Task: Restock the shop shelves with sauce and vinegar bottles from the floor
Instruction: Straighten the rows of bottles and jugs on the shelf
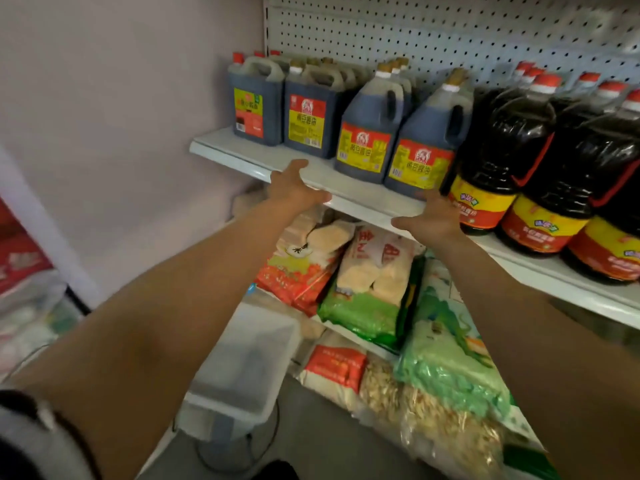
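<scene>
Both hands are at the front edge of the white shelf (346, 199), and both are without a bottle. The left hand (294, 188) lies on the edge, its fingers spread and nearly straight, the thumb under the lip as far as I can see. The right hand (433, 216) is further right at the same edge, thumb stretched to the left, and its fingers reach up to the foot of the nearest soy sauce jug (420, 147) — whether they really touch it I cannot tell.

The bottles stand upright in a row on the shelf, so their long axis is vertical. This jug is just beyond the right hand, slightly far and up from it; a second jug (370, 133) of the same kind stands to its left, between the two hands and farther back. The large dark bottles (512, 157) fill the right part of the shelf.

In my judgement the right hand is clearly nearer for pushing or straightening the jug. Both arms are stretched out long, forward and upward, palms turned away from the camera. No bottles on the floor are visible here; below the shelf lie only bags of food (374, 282).
</scene>
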The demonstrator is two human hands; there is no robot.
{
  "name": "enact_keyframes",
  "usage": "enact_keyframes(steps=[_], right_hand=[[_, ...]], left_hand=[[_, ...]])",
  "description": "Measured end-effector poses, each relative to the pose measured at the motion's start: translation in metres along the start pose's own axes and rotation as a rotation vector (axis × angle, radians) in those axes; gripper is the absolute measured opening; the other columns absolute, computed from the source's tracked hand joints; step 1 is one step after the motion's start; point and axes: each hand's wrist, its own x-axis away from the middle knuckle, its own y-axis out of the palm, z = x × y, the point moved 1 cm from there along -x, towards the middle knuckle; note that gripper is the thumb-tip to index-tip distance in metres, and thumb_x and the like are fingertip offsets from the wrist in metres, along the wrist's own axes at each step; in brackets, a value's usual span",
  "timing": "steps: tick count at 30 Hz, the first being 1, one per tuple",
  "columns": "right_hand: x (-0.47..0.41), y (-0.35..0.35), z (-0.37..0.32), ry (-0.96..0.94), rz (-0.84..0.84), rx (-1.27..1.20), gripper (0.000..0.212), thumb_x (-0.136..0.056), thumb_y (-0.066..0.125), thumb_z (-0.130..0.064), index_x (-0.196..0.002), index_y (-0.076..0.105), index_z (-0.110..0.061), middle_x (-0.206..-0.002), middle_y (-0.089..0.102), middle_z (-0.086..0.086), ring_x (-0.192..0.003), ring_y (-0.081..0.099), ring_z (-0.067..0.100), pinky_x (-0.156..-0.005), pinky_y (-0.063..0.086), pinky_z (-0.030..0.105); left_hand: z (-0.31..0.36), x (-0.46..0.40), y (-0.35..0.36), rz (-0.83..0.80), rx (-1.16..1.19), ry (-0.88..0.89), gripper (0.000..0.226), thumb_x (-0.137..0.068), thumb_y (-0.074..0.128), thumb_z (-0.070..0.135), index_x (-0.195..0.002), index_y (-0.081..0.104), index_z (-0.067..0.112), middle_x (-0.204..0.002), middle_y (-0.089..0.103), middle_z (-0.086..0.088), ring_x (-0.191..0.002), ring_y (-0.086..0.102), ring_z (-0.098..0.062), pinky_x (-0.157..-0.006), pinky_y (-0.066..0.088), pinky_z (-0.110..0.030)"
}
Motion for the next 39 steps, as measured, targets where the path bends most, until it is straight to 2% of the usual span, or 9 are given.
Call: enact_keyframes(steps=[6, 10, 19, 23, 28, 31, 35, 37, 39], right_hand=[[0.001, -0.006, -0.006, 0.005, 0.054, -0.08, 0.078, -0.079, 0.083, -0.039, -0.144, 0.046, -0.016, -0.145, 0.048, 0.013, -0.136, 0.042, 0.035, -0.111, 0.039, 0.045], [-0.009, -0.012, -0.02, -0.026, 0.104, -0.085, 0.076, -0.079, 0.084, -0.036, -0.143, 0.048, -0.016, -0.144, 0.051, 0.012, -0.134, 0.045, 0.034, -0.109, 0.041, 0.046], [-0.062, -0.002, -0.078, -0.041, 0.277, -0.14, 0.063, -0.079, 0.084, -0.028, -0.133, 0.057, -0.011, -0.135, 0.06, 0.014, -0.124, 0.054, 0.037, -0.103, 0.046, 0.048], [-0.092, 0.013, -0.122, -0.031, 0.3, -0.114, 0.064, -0.082, 0.082, -0.029, -0.137, 0.053, -0.012, -0.135, 0.059, 0.01, -0.123, 0.056, 0.032, -0.096, 0.047, 0.042], [-0.127, 0.019, -0.173, -0.022, 0.364, -0.186, 0.057, -0.087, 0.077, -0.019, -0.138, 0.052, -0.01, -0.119, 0.058, 0.004, -0.109, 0.057, 0.02, -0.082, 0.043, 0.028], [-0.146, 0.027, -0.196, -0.044, 0.416, -0.151, 0.052, -0.087, 0.077, -0.026, -0.134, 0.057, -0.013, -0.133, 0.06, 0.008, -0.122, 0.056, 0.025, -0.085, 0.039, 0.022], [-0.179, 0.03, -0.216, -0.092, 0.488, -0.093, 0.043, -0.086, 0.078, -0.034, -0.122, 0.068, -0.015, -0.117, 0.07, 0.005, -0.117, 0.061, 0.023, -0.096, 0.045, 0.027], [-0.197, 0.027, -0.226, -0.092, 0.461, -0.102, 0.041, -0.088, 0.076, -0.033, -0.124, 0.068, -0.014, -0.107, 0.068, 0.003, -0.109, 0.063, 0.019, -0.089, 0.043, 0.021], [-0.218, 0.024, -0.233, -0.106, 0.434, -0.106, 0.039, -0.091, 0.074, -0.032, -0.124, 0.068, -0.013, -0.11, 0.068, 0.001, -0.108, 0.062, 0.015, -0.081, 0.037, 0.014]], left_hand=[[-0.002, -0.001, -0.014, 0.056, 0.039, 0.038, 0.083, -0.078, 0.084, 0.035, -0.148, 0.039, 0.031, -0.146, 0.035, -0.016, -0.13, 0.047, -0.034, -0.105, 0.042, -0.034], [0.005, -0.022, -0.019, 0.065, 0.079, 0.073, 0.086, -0.078, 0.084, 0.035, -0.15, 0.037, 0.03, -0.146, 0.034, -0.016, -0.131, 0.046, -0.034, -0.108, 0.041, -0.036], [-0.011, -0.122, -0.036, 0.021, 0.094, 0.204, 0.089, -0.074, 0.086, 0.039, -0.149, 0.039, 0.027, -0.148, 0.045, -0.011, -0.134, 0.045, -0.03, -0.107, 0.04, -0.035], [-0.028, -0.183, -0.058, -0.006, 0.073, 0.273, 0.092, -0.067, 0.088, 0.042, -0.145, 0.043, 0.023, -0.138, 0.058, -0.006, -0.133, 0.047, -0.032, -0.104, 0.045, -0.047], [-0.036, -0.246, -0.077, -0.049, 0.05, 0.331, 0.09, -0.074, 0.087, 0.034, -0.149, 0.04, 0.019, -0.145, 0.052, -0.008, -0.137, 0.043, -0.032, -0.106, 0.042, -0.042], [-0.039, -0.277, -0.075, -0.108, 0.132, 0.35, 0.085, -0.075, 0.086, 0.032, -0.147, 0.042, 0.021, -0.141, 0.055, -0.007, -0.132, 0.049, -0.03, -0.106, 0.045, -0.043], [-0.034, -0.305, -0.071, -0.102, 0.2, 0.418, 0.082, -0.078, 0.084, 0.037, -0.148, 0.043, 0.022, -0.144, 0.052, -0.009, -0.132, 0.049, -0.028, -0.107, 0.045, -0.042], [-0.029, -0.317, -0.071, -0.062, 0.258, 0.506, 0.076, -0.08, 0.083, 0.032, -0.146, 0.048, 0.017, -0.142, 0.053, -0.011, -0.13, 0.05, -0.026, -0.106, 0.044, -0.038], [-0.02, -0.327, -0.075, -0.029, 0.285, 0.59, 0.068, -0.083, 0.081, 0.026, -0.143, 0.052, 0.014, -0.138, 0.056, -0.01, -0.126, 0.05, -0.019, -0.101, 0.04, -0.028]])
